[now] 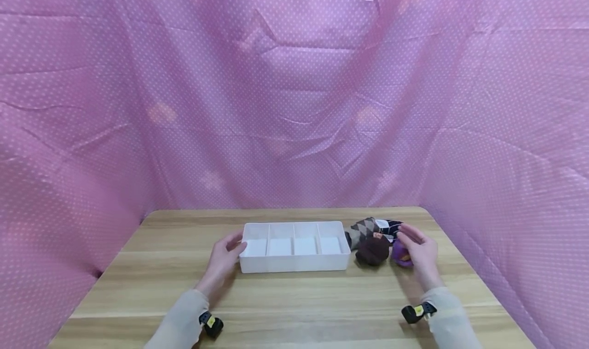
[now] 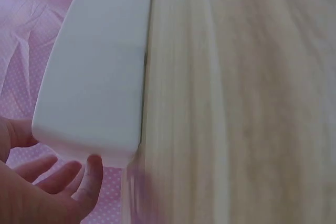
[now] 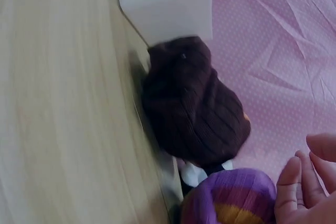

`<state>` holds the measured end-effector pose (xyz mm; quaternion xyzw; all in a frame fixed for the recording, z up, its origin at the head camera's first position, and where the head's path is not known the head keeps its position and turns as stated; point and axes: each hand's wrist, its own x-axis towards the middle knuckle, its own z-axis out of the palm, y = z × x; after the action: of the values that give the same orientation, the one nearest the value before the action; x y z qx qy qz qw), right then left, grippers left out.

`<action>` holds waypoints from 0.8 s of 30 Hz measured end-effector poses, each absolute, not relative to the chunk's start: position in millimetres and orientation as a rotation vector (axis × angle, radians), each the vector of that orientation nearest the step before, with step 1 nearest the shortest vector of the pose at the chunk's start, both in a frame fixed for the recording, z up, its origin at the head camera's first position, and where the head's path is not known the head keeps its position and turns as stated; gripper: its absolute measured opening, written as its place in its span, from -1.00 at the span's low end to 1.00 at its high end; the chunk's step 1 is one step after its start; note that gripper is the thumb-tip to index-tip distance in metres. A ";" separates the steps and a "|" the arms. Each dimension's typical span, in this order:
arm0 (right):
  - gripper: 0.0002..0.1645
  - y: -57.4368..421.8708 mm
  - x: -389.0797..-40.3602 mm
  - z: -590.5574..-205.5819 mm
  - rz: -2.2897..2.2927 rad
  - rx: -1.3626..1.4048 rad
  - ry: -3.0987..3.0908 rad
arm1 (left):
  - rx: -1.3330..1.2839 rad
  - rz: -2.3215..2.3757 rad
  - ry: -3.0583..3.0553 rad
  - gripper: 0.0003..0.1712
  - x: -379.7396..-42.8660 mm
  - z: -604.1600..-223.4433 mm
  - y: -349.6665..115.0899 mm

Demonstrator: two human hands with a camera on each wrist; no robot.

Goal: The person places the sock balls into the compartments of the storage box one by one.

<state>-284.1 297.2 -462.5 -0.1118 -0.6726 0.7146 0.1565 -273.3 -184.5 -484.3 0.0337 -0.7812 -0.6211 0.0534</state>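
Note:
A white box with four-sided compartments (image 1: 294,264) stands mid-table. At its left end is my left hand (image 1: 223,262); in the left wrist view its fingers (image 2: 90,182) touch the box's end wall and its thumb lies by the rim. To the right of the box lie several rolled socks: a dark brown ribbed one (image 3: 191,108), a purple striped one (image 3: 244,187), a grey-brown argyle one (image 1: 365,229) and a black-and-white one (image 1: 391,228). My right hand (image 1: 421,254) is beside the purple sock, fingers loosely bent, gripping nothing; contact cannot be told.
The wood-grain table (image 1: 299,308) reaches back to a pink dotted cloth (image 1: 294,109), which hangs behind and along both sides. Black wrist cameras (image 1: 211,324) sit on both light sleeves. The socks lie close to the box's right end.

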 end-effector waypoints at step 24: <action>-0.07 359.9 -278.5 -479.4 1.805 -0.113 -2.529 | 0.125 -2.080 -2.382 -0.39 -274.6 -483.9 -198.8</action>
<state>-278.5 359.9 -479.4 -0.0362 -0.8132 0.5806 0.0163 -274.6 -198.8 -483.9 0.0394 -0.7526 -0.6572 -0.0118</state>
